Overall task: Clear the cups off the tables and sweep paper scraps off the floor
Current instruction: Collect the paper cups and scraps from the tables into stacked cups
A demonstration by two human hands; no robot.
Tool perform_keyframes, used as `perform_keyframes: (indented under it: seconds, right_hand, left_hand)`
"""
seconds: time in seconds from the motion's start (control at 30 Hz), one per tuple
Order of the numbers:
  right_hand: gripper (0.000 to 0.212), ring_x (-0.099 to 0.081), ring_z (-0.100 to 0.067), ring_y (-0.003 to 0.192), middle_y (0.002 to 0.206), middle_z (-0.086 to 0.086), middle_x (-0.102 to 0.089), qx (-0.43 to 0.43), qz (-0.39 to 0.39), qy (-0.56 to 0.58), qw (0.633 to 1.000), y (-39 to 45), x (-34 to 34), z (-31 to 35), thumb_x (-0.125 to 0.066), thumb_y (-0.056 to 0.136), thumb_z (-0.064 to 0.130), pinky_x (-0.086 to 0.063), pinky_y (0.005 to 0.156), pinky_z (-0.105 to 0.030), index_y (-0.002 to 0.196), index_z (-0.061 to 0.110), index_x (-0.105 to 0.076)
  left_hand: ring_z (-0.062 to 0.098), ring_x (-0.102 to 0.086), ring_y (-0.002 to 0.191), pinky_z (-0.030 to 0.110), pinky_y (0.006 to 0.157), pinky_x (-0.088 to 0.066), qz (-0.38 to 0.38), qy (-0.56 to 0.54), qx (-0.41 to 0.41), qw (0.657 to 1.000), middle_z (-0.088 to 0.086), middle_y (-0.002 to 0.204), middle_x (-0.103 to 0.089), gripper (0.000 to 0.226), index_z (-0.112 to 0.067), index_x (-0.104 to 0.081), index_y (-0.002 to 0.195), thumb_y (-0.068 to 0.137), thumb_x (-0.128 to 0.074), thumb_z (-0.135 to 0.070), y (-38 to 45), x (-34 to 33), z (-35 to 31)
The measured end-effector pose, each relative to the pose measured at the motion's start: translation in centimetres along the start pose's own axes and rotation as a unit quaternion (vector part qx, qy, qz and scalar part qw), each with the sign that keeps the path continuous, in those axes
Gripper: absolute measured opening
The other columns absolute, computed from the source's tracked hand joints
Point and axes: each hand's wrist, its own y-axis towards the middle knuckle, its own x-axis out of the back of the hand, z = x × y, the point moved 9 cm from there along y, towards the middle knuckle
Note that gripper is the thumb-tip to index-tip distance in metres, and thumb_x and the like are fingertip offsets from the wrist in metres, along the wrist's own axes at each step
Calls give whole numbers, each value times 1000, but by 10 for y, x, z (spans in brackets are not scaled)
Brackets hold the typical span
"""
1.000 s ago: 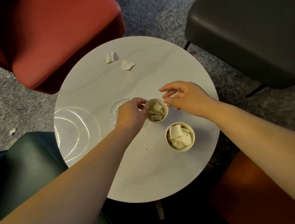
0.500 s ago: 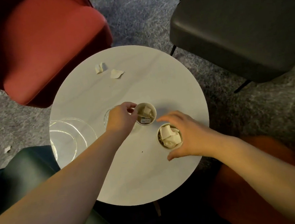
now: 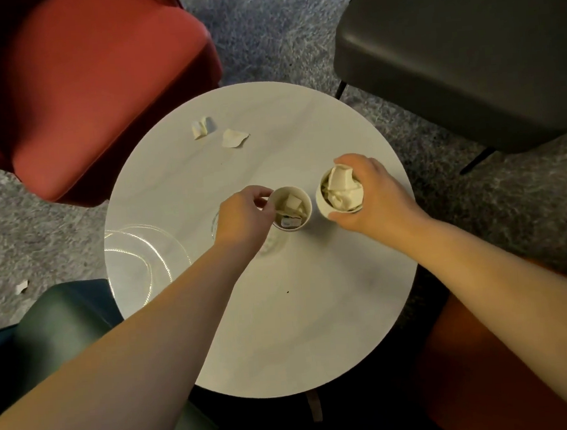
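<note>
Two paper cups (image 3: 291, 207), hands gripping, no legible writing

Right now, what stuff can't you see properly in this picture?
- Glass thing by the left hand: the hand covers most of it.
- Bottom of the left cup: paper scraps hide it.
- Right cup side: right hand wraps it.
- Small grey item in the left cup: too small to identify.
- Table base: tabletop hides it.

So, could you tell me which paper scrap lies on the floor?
The small scrap on the grey carpet beside the green chair; the other two loose scraps lie on the table.
</note>
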Motion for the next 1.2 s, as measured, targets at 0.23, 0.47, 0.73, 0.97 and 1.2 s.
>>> perform_keyframes:
  seconds: [0.23,0.47,0.73,0.97,1.2]
  right_hand:
    - [83,-46,-6,100,125,6,-42,-38,-30,33,998,27,-9,12,-84,66,30,-33,70,-5,134,36,-37]
    - [83,-44,-3,100,127,5,-44,-44,-46,39,997,46,-20,36,-84,68,30,-31,70,-2,136,36,-38]
    - [83,-40,4,101,121,15,-40,-60,-83,46,994,57,-24,38,-85,67,30,-31,74,0,135,40,-38]
    - [84,-39,6,105,123,17,-39,-56,-97,56,992,58,-25,38,-85,67,29,-30,78,-2,135,42,-37]
    - [84,-36,13,101,121,17,-40,-51,-107,65,991,58,-26,36,-84,66,29,-30,76,7,134,43,-38]
  left_hand:
    - [18,-68,80,40,79,-57,-20,-14,-26,999,-6,92,-69,12,-28,-66,100,93,-61,-37,34,27,-8]
    - [17,-68,84,41,81,-57,12,-11,-33,999,-5,94,-69,17,-27,-66,103,92,-63,-39,69,53,-5]
    - [22,-61,104,37,97,-48,-79,89,-75,990,6,122,-61,28,-17,-66,119,92,-65,-23,130,101,10]
    - [26,-50,119,27,94,-39,-65,124,-55,989,7,139,-39,44,-21,-51,138,95,-58,-25,184,89,24]
    - [25,-59,100,28,74,-42,-81,129,-31,988,10,120,-56,26,-17,-62,117,91,-62,-21,199,87,30]
